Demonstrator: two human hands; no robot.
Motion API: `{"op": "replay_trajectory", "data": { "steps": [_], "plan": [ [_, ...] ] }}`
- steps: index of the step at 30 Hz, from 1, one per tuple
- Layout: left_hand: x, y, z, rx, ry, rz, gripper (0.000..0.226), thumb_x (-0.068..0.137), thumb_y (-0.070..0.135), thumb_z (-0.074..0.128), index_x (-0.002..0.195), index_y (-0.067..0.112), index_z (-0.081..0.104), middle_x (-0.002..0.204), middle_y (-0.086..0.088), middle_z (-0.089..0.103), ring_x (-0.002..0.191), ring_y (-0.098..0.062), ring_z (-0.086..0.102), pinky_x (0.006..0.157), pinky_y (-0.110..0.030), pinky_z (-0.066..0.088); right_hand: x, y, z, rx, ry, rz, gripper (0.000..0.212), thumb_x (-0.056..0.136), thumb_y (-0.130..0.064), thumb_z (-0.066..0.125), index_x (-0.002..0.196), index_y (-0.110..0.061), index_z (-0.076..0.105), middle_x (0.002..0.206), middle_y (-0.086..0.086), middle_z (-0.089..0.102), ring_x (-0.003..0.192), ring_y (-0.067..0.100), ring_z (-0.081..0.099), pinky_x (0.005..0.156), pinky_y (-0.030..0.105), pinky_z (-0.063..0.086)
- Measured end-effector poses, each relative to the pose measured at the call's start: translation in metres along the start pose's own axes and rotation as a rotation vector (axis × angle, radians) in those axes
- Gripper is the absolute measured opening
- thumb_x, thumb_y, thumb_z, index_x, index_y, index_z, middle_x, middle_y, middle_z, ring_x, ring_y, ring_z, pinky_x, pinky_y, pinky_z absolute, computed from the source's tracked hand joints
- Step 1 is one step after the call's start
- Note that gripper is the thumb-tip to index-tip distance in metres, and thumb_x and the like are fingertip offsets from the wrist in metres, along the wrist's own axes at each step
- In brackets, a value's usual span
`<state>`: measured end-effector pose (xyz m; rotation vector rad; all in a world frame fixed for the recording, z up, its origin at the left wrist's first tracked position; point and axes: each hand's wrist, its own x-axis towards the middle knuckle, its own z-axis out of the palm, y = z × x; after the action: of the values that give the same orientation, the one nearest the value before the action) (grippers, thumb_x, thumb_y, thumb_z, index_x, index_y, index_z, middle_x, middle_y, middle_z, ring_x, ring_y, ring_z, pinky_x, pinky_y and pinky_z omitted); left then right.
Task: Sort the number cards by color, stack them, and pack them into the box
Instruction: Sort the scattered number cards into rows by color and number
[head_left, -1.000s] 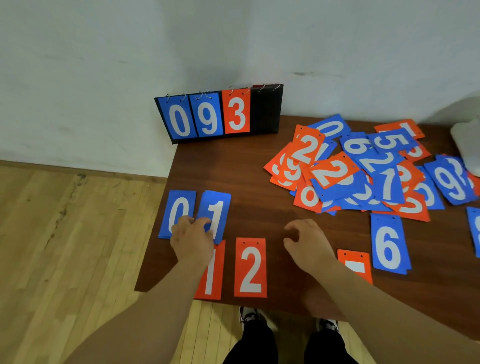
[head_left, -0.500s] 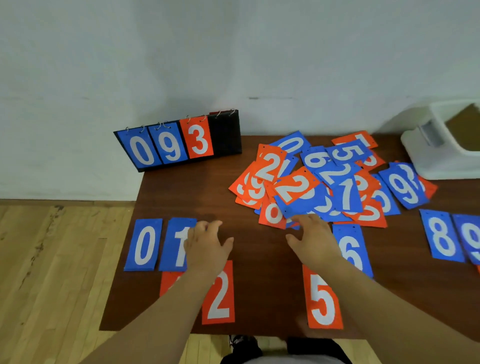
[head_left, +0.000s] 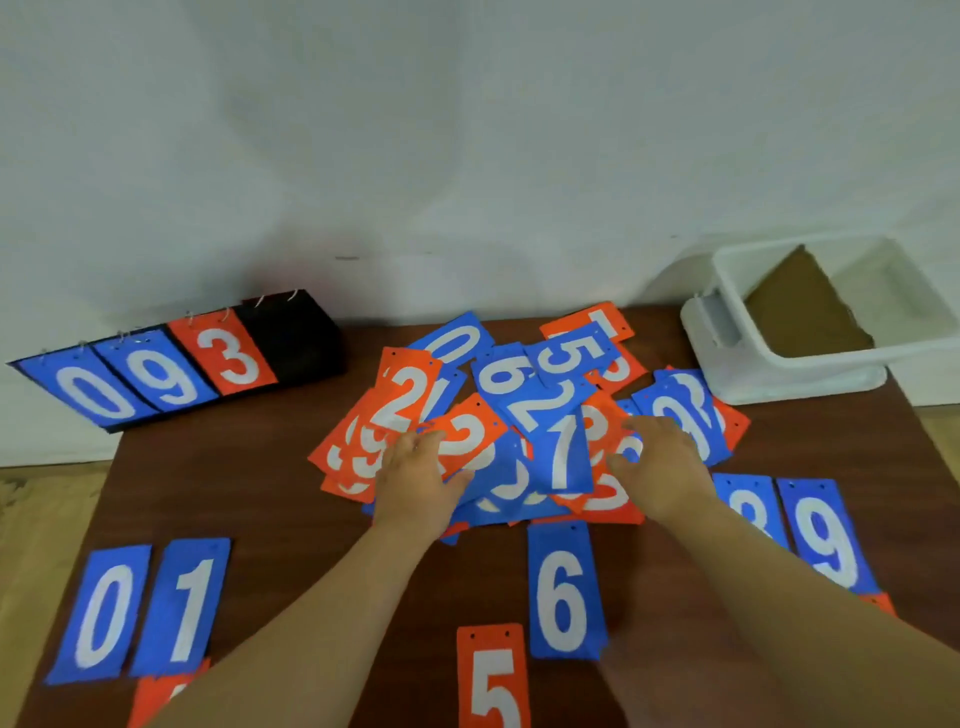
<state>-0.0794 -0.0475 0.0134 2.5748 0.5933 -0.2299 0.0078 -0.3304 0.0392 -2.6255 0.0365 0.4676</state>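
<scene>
A mixed pile of blue and orange number cards (head_left: 519, 410) lies in the middle of the brown table (head_left: 249, 493). My left hand (head_left: 415, 483) rests on the pile's left side, fingers spread over an orange 2 card (head_left: 467, 431). My right hand (head_left: 662, 467) lies on the pile's right side, fingertips touching an orange card beside a blue 7 (head_left: 563, 457). Neither hand plainly grips a card. Laid out singly near me are blue 0 (head_left: 104, 613), blue 1 (head_left: 187, 603), blue 6 (head_left: 563, 592), orange 5 (head_left: 493, 675), blue 8 (head_left: 748, 506) and blue 9 (head_left: 826, 535). The white box (head_left: 753, 374) stands at the back right.
A black flip scoreboard (head_left: 301, 338) showing 0, 9, 3 stands at the back left by the wall. Part of an orange card (head_left: 161, 693) shows under my left forearm. Wooden floor lies past the table's left edge.
Both hands moved forward from the table's front area onto the mixed pile. The view shifted right and up, bringing the white box and the blue 8 and 9 into sight.
</scene>
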Motion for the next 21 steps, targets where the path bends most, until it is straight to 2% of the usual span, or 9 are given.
{"op": "replay_trajectory", "data": {
  "steps": [3,8,14,17,19,21],
  "plan": [
    [0.025,0.019,0.007,0.015,-0.048,0.028,0.064,0.088,0.05,0.072,0.143,0.03,0.048,0.144,0.0,0.046,0.133,-0.025,0.044,0.107,-0.041,0.045,0.041,0.01,-0.014,0.018,0.01,-0.024,0.056,0.087,-0.037,0.074,0.137,-0.017,0.058,0.139,0.01,0.054,0.128,0.031,0.051,0.104,0.046,0.047],
    [0.056,0.033,0.011,0.075,-0.143,-0.01,0.066,0.089,0.044,0.074,0.146,0.031,0.044,0.148,0.0,0.044,0.135,-0.024,0.044,0.109,-0.039,0.044,0.118,-0.007,-0.018,0.029,0.03,-0.069,0.047,0.086,-0.049,0.071,0.123,-0.022,0.063,0.124,0.006,0.061,0.11,0.028,0.059,0.088,0.04,0.053],
    [0.073,0.027,0.019,0.145,-0.191,-0.024,0.077,0.086,0.046,0.075,0.151,0.034,0.035,0.15,0.0,0.039,0.139,-0.023,0.038,0.112,-0.038,0.038,0.177,-0.034,0.009,-0.018,0.031,0.041,0.071,0.081,-0.06,0.072,0.134,-0.017,0.053,0.129,0.012,0.054,0.116,0.035,0.054,0.09,0.048,0.054],
    [0.081,0.022,0.022,0.161,-0.195,-0.041,0.084,0.081,0.051,0.078,0.15,0.036,0.032,0.15,0.002,0.039,0.14,-0.024,0.036,0.115,-0.041,0.035,0.185,-0.035,0.022,-0.102,0.042,0.084,0.073,0.081,-0.058,0.075,0.137,-0.02,0.049,0.131,0.013,0.052,0.118,0.036,0.052,0.089,0.049,0.053],
    [0.087,0.021,0.022,0.155,-0.195,-0.054,0.089,0.076,0.053,0.081,0.148,0.039,0.031,0.147,0.003,0.04,0.138,-0.023,0.037,0.115,-0.044,0.035,0.19,-0.032,0.025,-0.067,0.046,0.133,0.071,0.078,-0.056,0.079,0.135,-0.023,0.051,0.129,0.012,0.052,0.116,0.037,0.053,0.09,0.05,0.054],
    [0.091,0.019,0.022,0.151,-0.2,-0.049,0.094,0.072,0.055,0.084,0.147,0.042,0.028,0.146,0.005,0.04,0.137,-0.022,0.039,0.113,-0.045,0.037,0.192,-0.031,0.027,-0.008,0.073,0.139,0.06,0.08,-0.047,0.081,0.128,-0.024,0.055,0.125,0.01,0.053,0.112,0.034,0.057,0.088,0.05,0.055]
  ]
}}
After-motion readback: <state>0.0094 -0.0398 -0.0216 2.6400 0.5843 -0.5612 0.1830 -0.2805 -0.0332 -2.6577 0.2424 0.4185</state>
